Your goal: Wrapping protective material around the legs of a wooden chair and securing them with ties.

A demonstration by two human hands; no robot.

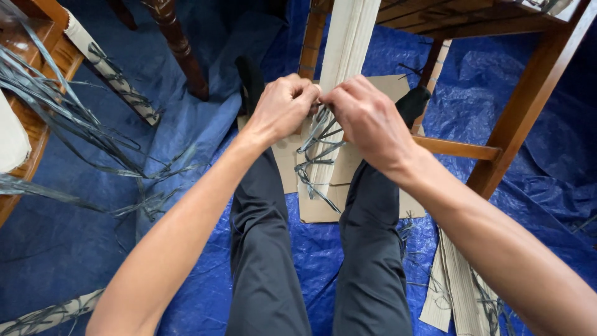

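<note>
Both hands meet at the pale woven strip [341, 68] hanging from the wooden chair frame [497, 134]. The left hand [283, 106] and right hand [368, 118] have fingers [311, 93] curled tight, pinching grey strands [318, 146] that trail directly below them over the cardboard sheet [323, 208].

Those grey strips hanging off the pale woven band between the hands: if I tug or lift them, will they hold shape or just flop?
Likely floppy: the grey strips dangle in loose curls below the left hand and right hand. Probably light, being thin and ribbon-like. They may snag, since they tangle around the pale woven band.
</note>
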